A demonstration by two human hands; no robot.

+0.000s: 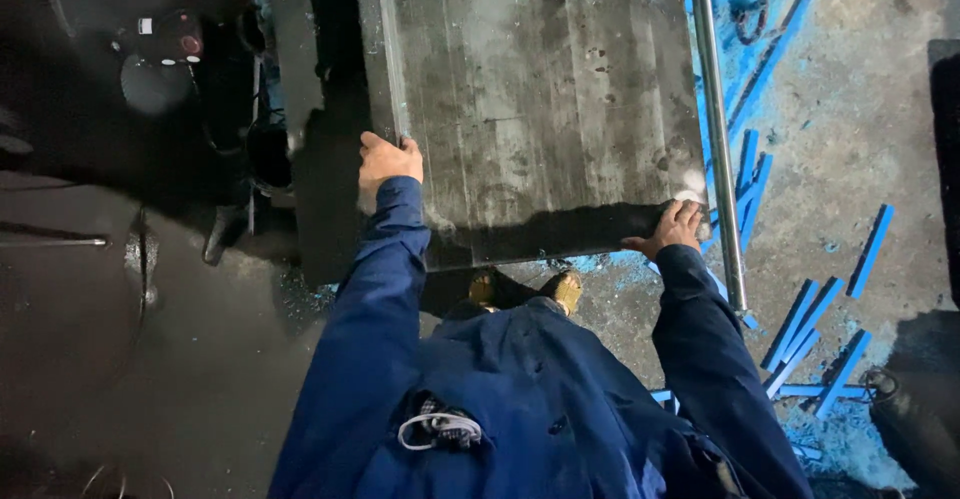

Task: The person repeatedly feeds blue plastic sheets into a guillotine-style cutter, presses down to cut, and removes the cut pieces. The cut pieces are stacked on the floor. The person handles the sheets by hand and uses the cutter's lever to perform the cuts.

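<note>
Head view, looking straight down past a dark blue work jacket [520,399] to a grimy concrete floor [880,109]. At the far left sits a dark machine housing with a red button [188,45] on it, and nearer, a curved dark metal surface [60,299] fills the left edge.

Next comes the left hand [388,161], sleeve stretched out away from the body. Its fingers are curled over the left edge of a big, thick steel slab [540,99], gripping it just where a bright strip runs along that side; the thumb lies on the dark side face below. The slab is grey, scratched and streaked, and it takes up the middle of the view, reaching from the near edge by the hands to the far edge of the picture.

Below the slab's near edge, two tan shoe tips [527,289] show between the sleeves.

The right hand [672,231] rests at the slab's near right corner, palm down and fingers spread flat against it, not wrapped around anything.

Just to the right of the slab, a long shiny metal rod [718,149] runs from far to near. Beyond it, bright blue strips [815,329] lie scattered on the floor with blue dust around them.
</note>
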